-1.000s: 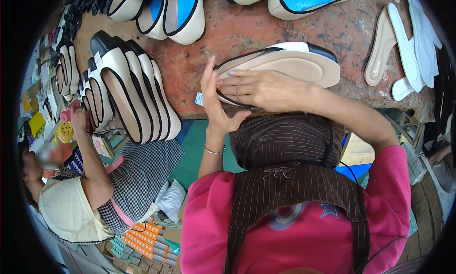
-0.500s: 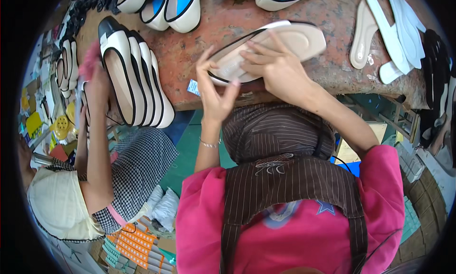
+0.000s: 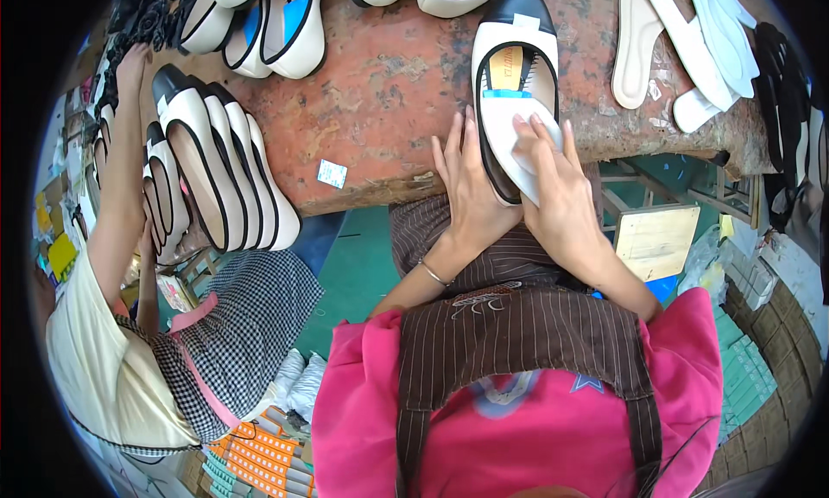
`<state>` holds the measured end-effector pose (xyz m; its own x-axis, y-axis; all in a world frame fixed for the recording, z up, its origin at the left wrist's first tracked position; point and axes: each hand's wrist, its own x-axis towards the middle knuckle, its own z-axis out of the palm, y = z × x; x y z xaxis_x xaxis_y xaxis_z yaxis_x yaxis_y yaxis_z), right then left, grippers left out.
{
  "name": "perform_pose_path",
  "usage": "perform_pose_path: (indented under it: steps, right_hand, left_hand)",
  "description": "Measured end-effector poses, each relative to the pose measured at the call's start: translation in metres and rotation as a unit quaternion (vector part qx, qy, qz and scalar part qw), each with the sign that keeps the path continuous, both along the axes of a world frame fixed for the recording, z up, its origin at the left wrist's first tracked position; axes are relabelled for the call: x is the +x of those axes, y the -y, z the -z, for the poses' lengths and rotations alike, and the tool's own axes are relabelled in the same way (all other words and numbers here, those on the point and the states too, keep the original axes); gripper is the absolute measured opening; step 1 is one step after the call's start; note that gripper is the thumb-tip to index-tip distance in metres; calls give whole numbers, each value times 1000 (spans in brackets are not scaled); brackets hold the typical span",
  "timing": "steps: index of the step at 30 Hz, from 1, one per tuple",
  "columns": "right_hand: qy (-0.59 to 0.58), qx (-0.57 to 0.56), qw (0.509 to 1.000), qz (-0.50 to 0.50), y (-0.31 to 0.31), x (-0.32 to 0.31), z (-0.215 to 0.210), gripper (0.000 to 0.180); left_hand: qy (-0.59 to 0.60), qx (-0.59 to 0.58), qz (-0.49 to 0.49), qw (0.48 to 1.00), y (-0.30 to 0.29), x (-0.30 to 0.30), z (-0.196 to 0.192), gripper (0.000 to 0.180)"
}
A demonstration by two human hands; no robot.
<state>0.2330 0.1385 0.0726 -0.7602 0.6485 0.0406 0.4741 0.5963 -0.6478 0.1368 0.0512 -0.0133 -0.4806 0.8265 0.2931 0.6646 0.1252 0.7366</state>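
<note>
A cream shoe with black trim [image 3: 516,83] is steadied at its heel end by the left hand [image 3: 473,187], while a white insole [image 3: 528,144] is pressed into it by the right hand [image 3: 557,196]. Its long axis runs away from the body, toe lying farthest on the tabletop [image 3: 389,75].

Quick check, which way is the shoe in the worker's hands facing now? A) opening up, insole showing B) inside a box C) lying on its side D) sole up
A: the cream shoe with black trim lies opening up on the worn red table, the right hand pressing a white insole into it, the left hand at its side.
</note>
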Motion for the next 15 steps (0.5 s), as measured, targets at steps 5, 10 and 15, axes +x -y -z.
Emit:
perform_pose_path:
  steps: [5,10,15]
  right_hand:
    - [25,212,976,38,-48,-52,42,47]
    - [114,119,986,30,-50,-53,38,55]
    - [159,175,972,-1,-43,-47,30,52]
  left_hand:
    - [37,-2,21,999,4,0,4,120]
    - [44,-46,20,998,3,-3,5,126]
    - [49,-35,19,998,-2,-4,-4,128]
